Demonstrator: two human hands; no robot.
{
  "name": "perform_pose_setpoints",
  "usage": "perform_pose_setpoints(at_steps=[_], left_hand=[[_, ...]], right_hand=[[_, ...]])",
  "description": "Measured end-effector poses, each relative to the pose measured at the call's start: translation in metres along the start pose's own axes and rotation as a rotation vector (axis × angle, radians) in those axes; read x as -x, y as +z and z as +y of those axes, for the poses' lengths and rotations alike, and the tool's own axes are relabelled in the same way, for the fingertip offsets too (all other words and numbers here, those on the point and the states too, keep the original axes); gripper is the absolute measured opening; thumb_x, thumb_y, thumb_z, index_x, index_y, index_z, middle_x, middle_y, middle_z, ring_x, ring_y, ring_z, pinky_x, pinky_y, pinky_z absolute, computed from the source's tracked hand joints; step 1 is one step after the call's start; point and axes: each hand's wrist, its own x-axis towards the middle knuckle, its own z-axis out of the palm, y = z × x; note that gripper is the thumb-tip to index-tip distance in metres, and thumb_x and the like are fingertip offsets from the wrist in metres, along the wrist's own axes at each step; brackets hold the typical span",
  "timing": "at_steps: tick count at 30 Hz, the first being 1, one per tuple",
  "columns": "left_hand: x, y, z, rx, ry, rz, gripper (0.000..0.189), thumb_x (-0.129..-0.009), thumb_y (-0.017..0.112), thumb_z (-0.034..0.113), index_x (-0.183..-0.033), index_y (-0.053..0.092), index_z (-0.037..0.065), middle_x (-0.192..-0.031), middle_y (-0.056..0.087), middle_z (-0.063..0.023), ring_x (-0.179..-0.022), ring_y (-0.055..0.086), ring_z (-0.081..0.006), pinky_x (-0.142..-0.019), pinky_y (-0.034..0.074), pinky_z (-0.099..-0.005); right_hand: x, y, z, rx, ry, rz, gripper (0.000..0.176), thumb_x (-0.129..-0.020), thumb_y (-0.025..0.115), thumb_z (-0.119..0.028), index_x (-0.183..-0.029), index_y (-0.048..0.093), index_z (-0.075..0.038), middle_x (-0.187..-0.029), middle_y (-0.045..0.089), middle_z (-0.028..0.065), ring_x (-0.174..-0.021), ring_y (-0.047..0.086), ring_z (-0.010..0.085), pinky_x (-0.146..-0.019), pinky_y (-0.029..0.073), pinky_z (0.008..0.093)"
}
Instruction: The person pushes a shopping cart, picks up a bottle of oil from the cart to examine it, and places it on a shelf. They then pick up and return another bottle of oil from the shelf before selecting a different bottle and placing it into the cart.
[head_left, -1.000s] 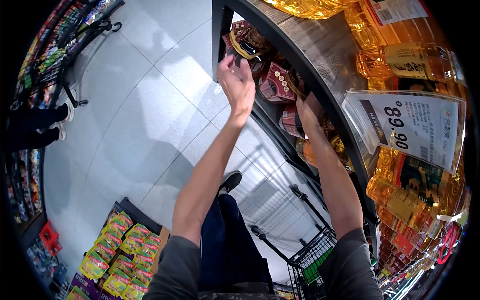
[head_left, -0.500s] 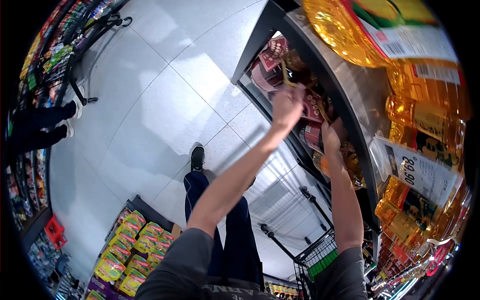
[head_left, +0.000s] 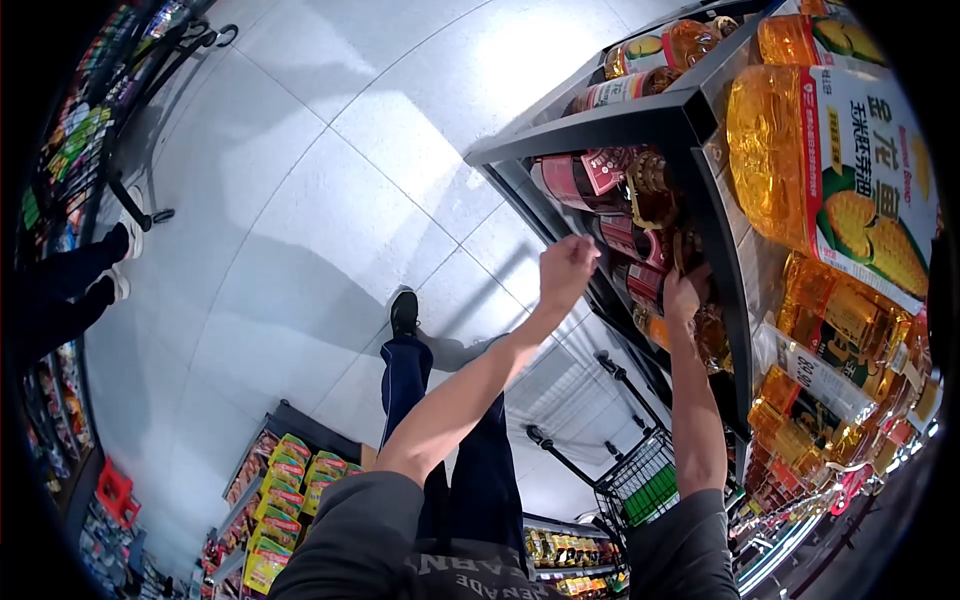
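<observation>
My left hand (head_left: 568,270) is curled closed in the air just outside the shelf, with nothing visible in it. My right hand (head_left: 684,294) reaches inside the shelf, its fingers closed around the handle of a dark oil bottle (head_left: 640,240) with a red label; some fingers are hidden by the bottle. Beside it, another red-labelled oil bottle (head_left: 575,178) lies on its side, its neck and yellow handle pointing into the shelf.
Large golden oil bottles (head_left: 775,150) stand on the shelf top behind a price tag (head_left: 815,375). The black shelf frame (head_left: 715,230) edges the opening. A shopping cart (head_left: 640,480) stands near my right arm. Yellow packs (head_left: 275,520) fill a low display. Another person's legs (head_left: 75,270) are at left.
My left hand has drawn back from the bottles to outside the shelf, moving down in view. My right hand stays among the bottles. The view has shifted, showing more of the shelf's far end.
</observation>
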Motion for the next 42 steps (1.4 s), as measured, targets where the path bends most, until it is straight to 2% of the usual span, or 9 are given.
perform_pose_setpoints(at_steps=[4, 8, 9, 12, 14, 21, 34, 38, 42], left_hand=[[0.003, -0.035, 0.010, 0.013, -0.044, 0.001, 0.034, -0.099, 0.053, 0.024, -0.087, 0.067, -0.005, -0.065, 0.061, -0.0053, -0.062, 0.058, -0.0107, -0.060, 0.046, -0.0273], [0.016, -0.068, -0.019, 0.103, -0.013, -0.086, 0.024, -0.097, 0.052, 0.018, -0.091, 0.066, -0.002, -0.074, 0.062, -0.0035, -0.070, 0.057, -0.0103, -0.067, 0.046, -0.0261], [0.023, -0.078, -0.018, 0.090, -0.103, -0.123, 0.022, -0.097, 0.053, 0.016, -0.098, 0.067, -0.001, -0.078, 0.064, -0.0047, -0.073, 0.060, -0.0120, -0.068, 0.048, -0.0277], [0.058, -0.103, -0.008, 0.035, -0.200, -0.162, 0.026, -0.096, 0.058, 0.025, -0.093, 0.066, 0.000, -0.078, 0.064, -0.0029, -0.068, 0.055, -0.0105, -0.064, 0.045, -0.0252], [0.081, -0.120, 0.009, -0.128, -0.221, -0.207, 0.028, -0.097, 0.055, 0.025, -0.096, 0.065, -0.001, -0.077, 0.065, -0.0049, -0.069, 0.058, -0.0107, -0.064, 0.046, -0.0245], [0.114, -0.160, 0.122, -0.301, -0.044, -0.264, 0.028, -0.098, 0.057, 0.023, -0.102, 0.065, -0.003, -0.084, 0.069, -0.0088, -0.078, 0.064, -0.0133, -0.074, 0.051, -0.0263], [0.134, 0.087, 0.476, -0.735, 1.365, -0.435, 0.064, -0.082, 0.076, 0.031, -0.128, 0.047, -0.002, -0.126, 0.053, -0.0181, -0.121, 0.050, -0.0311, -0.101, 0.043, -0.0415], [0.120, 0.147, 0.489, -0.784, 1.607, -0.491, 0.067, -0.077, 0.080, 0.038, -0.123, 0.053, -0.003, -0.118, 0.060, -0.0190, -0.114, 0.058, -0.0309, -0.096, 0.048, -0.0397], [0.142, 0.171, 0.495, -0.888, 1.422, -0.534, 0.053, -0.086, 0.070, 0.033, -0.123, 0.053, -0.001, -0.121, 0.057, -0.0248, -0.115, 0.054, -0.0371, -0.099, 0.043, -0.0420]], right_hand=[[-0.002, -0.004, -0.012, 0.103, 0.121, -0.063, 0.089, -0.085, 0.065, -0.036, -0.146, 0.018, 0.009, -0.120, 0.055, 0.0369, -0.095, 0.062, 0.0485, -0.081, 0.052, 0.0519], [-0.012, -0.055, -0.051, 0.033, 0.262, -0.321, 0.050, -0.093, 0.055, -0.046, -0.106, 0.059, 0.001, -0.096, 0.065, 0.0314, -0.092, 0.064, 0.0481, -0.082, 0.052, 0.0522], [-0.008, -0.047, -0.049, 0.197, 0.184, -0.215, 0.060, -0.093, 0.050, -0.057, -0.107, 0.066, 0.000, -0.100, 0.067, 0.0278, -0.090, 0.066, 0.0455, -0.082, 0.053, 0.0517], [-0.006, -0.067, -0.055, -0.079, 0.183, -0.255, 0.047, -0.089, 0.057, -0.043, -0.108, 0.066, -0.001, -0.092, 0.068, 0.0270, -0.090, 0.065, 0.0468, -0.085, 0.051, 0.0539], [-0.015, -0.127, -0.079, -0.239, 0.275, -0.588, 0.045, -0.085, 0.060, -0.029, -0.118, 0.057, 0.001, -0.110, 0.062, 0.0316, -0.104, 0.061, 0.0438, -0.092, 0.048, 0.0536], [0.019, -0.275, -0.106, -0.760, -0.148, -0.145, 0.047, -0.082, 0.069, -0.022, -0.121, 0.056, 0.000, -0.129, 0.055, 0.0230, -0.120, 0.053, 0.0403, -0.102, 0.043, 0.0450], [-0.096, -0.434, -0.045, -0.871, 0.022, 0.500, 0.069, -0.089, 0.067, -0.039, -0.137, 0.042, 0.005, -0.136, 0.050, 0.0278, -0.127, 0.048, 0.0396, -0.107, 0.039, 0.0430], [-0.165, -0.423, -0.028, -1.041, -0.091, 0.267, 0.059, -0.084, 0.069, -0.040, -0.128, 0.055, -0.002, -0.127, 0.060, 0.0214, -0.117, 0.058, 0.0369, -0.099, 0.046, 0.0422], [-0.202, -0.452, -0.011, -1.367, -0.171, -0.068, 0.052, -0.081, 0.069, -0.021, -0.128, 0.056, -0.003, -0.118, 0.065, 0.0133, -0.109, 0.062, 0.0255, -0.095, 0.048, 0.0362]])
